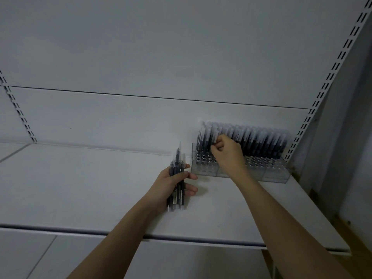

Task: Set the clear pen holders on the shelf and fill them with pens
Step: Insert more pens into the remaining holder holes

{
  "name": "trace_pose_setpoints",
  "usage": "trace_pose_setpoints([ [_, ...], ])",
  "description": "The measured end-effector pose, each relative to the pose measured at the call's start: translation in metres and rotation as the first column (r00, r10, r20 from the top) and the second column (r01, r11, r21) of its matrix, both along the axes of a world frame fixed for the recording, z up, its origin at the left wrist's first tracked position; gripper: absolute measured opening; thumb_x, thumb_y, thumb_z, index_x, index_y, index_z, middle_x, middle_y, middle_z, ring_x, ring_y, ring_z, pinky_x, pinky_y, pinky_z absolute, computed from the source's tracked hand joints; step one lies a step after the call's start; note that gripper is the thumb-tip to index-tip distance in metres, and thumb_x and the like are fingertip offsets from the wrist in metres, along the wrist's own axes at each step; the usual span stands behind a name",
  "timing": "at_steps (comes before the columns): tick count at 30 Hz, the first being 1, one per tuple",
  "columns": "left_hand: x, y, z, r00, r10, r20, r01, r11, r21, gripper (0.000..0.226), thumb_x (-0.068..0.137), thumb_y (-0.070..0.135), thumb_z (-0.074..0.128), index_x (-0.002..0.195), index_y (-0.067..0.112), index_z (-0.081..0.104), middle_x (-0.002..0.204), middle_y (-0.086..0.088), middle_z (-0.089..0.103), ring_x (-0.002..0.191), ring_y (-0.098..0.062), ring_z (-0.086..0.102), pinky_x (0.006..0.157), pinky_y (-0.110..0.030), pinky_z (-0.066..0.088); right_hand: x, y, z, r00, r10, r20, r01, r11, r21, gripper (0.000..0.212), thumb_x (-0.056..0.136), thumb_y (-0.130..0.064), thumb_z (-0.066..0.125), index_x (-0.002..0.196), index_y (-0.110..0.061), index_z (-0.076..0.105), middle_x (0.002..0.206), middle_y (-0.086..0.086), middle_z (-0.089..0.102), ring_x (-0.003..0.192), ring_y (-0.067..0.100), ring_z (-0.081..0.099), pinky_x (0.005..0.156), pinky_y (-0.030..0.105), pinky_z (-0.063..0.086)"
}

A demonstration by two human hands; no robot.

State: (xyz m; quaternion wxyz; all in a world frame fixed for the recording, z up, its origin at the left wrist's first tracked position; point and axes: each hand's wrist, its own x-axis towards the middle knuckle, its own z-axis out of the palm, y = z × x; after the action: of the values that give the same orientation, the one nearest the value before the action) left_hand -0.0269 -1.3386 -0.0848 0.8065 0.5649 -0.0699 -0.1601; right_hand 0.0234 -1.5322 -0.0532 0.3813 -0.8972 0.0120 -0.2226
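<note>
Pens [177, 184] are sitting bundled in the left hand [171, 185], whose fingers are curling round them above the white shelf [80, 188]. To the right, the right hand [227, 153] is pinching the cap of one pen [217, 136] among the rows standing in the clear pen holders [267, 172], which are resting at the shelf's back right corner.
</note>
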Motion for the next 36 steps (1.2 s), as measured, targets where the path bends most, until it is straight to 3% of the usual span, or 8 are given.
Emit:
trace_pose_setpoints([
  [6,0.001,0.000,-0.002,0.998,-0.014,0.058,0.008,0.994,0.110,0.019,0.100,0.005,0.051,0.119,0.004,0.051,0.090,-0.009,0.072,0.053,-0.022,0.061,0.049,-0.028,0.051,-0.023,0.012,-0.007,0.989,-0.077,0.123,0.051,0.979,0.197,0.012,0.095,-0.013,0.060,0.106,-0.016,0.056,0.091,-0.005,0.059,0.080,0.014,0.059,0.070,0.027,0.049],
  [9,0.000,-0.001,-0.003,0.995,-0.011,0.100,-0.007,0.985,0.172,0.018,0.099,0.006,0.054,0.117,0.004,0.054,0.084,-0.007,0.069,0.048,-0.020,0.053,0.045,-0.027,0.044,-0.040,0.027,-0.021,0.995,0.088,0.049,-0.100,0.929,0.356,0.010,0.096,-0.012,0.059,0.095,-0.022,0.061,0.090,-0.004,0.065,0.080,0.010,0.062,0.066,0.017,0.049],
  [12,-0.001,-0.001,-0.003,0.990,-0.039,0.133,0.008,0.973,0.230,0.017,0.098,0.008,0.056,0.115,0.001,0.057,0.082,-0.010,0.062,0.045,-0.018,0.048,0.042,-0.026,0.040,-0.051,0.042,-0.038,0.969,0.242,-0.043,-0.187,0.839,0.511,0.008,0.098,-0.018,0.058,0.095,-0.023,0.064,0.092,0.003,0.069,0.072,0.014,0.065,0.061,0.023,0.049],
  [18,-0.004,-0.001,-0.002,0.975,-0.108,0.196,0.041,0.947,0.319,0.023,0.094,0.013,0.064,0.114,0.002,0.059,0.053,-0.005,0.045,0.041,-0.015,0.039,0.041,-0.025,0.034,-0.059,0.046,-0.046,0.960,0.278,-0.044,-0.181,0.731,0.658,0.014,0.099,-0.032,0.056,0.106,-0.026,0.067,0.091,-0.010,0.073,0.074,0.006,0.064,0.065,0.022,0.048],
  [22,-0.004,-0.001,-0.002,0.966,-0.169,0.196,0.079,0.914,0.397,0.025,0.093,0.016,0.067,0.112,0.004,0.057,0.051,-0.004,0.045,0.041,-0.016,0.038,0.042,-0.027,0.034,-0.062,0.045,-0.042,0.950,0.310,-0.039,-0.204,0.708,0.676,0.027,0.097,-0.040,0.056,0.123,-0.035,0.062,0.106,-0.010,0.068,0.086,-0.001,0.067,0.070,0.018,0.050],
  [27,-0.005,-0.004,0.004,0.940,-0.276,0.202,0.153,0.867,0.474,0.028,0.094,0.018,0.066,0.116,0.005,0.057,0.050,0.001,0.050,0.040,-0.012,0.041,0.042,-0.023,0.038,-0.060,0.042,-0.042,0.955,0.296,0.003,-0.209,0.666,0.716,0.022,0.092,-0.033,0.067,0.113,-0.040,0.069,0.105,-0.006,0.071,0.094,0.008,0.069,0.085,0.038,0.059],
  [31,-0.004,-0.002,0.000,0.952,-0.233,0.197,0.120,0.880,0.459,0.027,0.096,0.020,0.064,0.114,0.002,0.054,0.051,-0.003,0.047,0.040,-0.015,0.039,0.040,-0.025,0.035,-0.061,0.038,-0.042,0.959,0.266,0.096,-0.227,0.523,0.821,0.032,0.081,-0.034,0.071,0.111,-0.023,0.070,0.102,-0.002,0.073,0.099,0.018,0.068,0.089,0.037,0.054],
  [36,-0.005,0.000,-0.003,0.968,-0.153,0.197,0.065,0.917,0.393,0.023,0.097,0.023,0.062,0.090,0.007,0.047,0.048,-0.009,0.043,0.037,-0.019,0.031,0.035,-0.022,0.029,-0.057,0.024,-0.044,0.980,0.115,0.161,-0.190,0.317,0.929,0.004,0.096,-0.016,0.061,0.096,-0.018,0.063,0.091,0.002,0.067,0.080,0.014,0.063,0.070,0.029,0.046],
])
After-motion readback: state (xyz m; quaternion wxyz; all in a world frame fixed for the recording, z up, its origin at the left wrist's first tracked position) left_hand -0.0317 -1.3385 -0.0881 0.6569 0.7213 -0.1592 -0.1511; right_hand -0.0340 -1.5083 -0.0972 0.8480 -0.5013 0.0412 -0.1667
